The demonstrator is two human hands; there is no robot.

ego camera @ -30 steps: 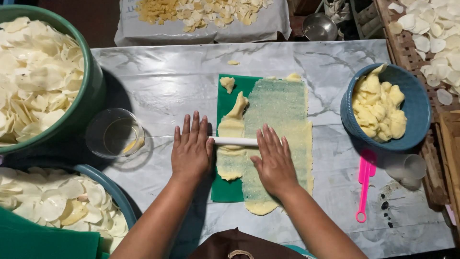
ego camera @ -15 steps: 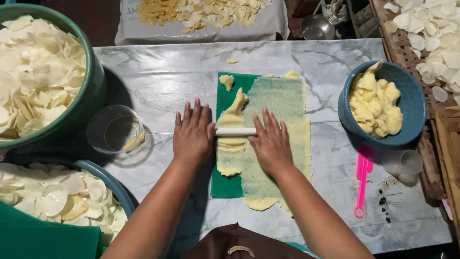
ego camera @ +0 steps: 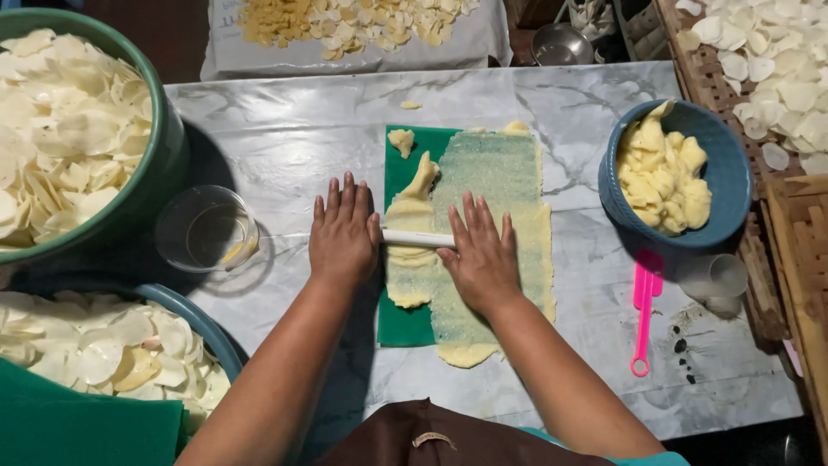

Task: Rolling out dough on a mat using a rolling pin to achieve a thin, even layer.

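Note:
A thin sheet of yellow dough lies spread over a green mat on the marble table. A thicker strip of dough runs along the sheet's left side. A slim white rolling pin lies across it. My left hand presses flat on the pin's left end, fingers spread. My right hand presses flat on its right part, over the thin sheet. A small lump of dough sits on the mat's far left corner.
A blue bowl of dough lumps stands at the right, a pink tool and a small cup near it. A clear cup sits left. Green and blue tubs of pale round slices fill the left side.
Both hands have pushed the rolling pin a little away from me along the dough. The bowls and cups have not moved.

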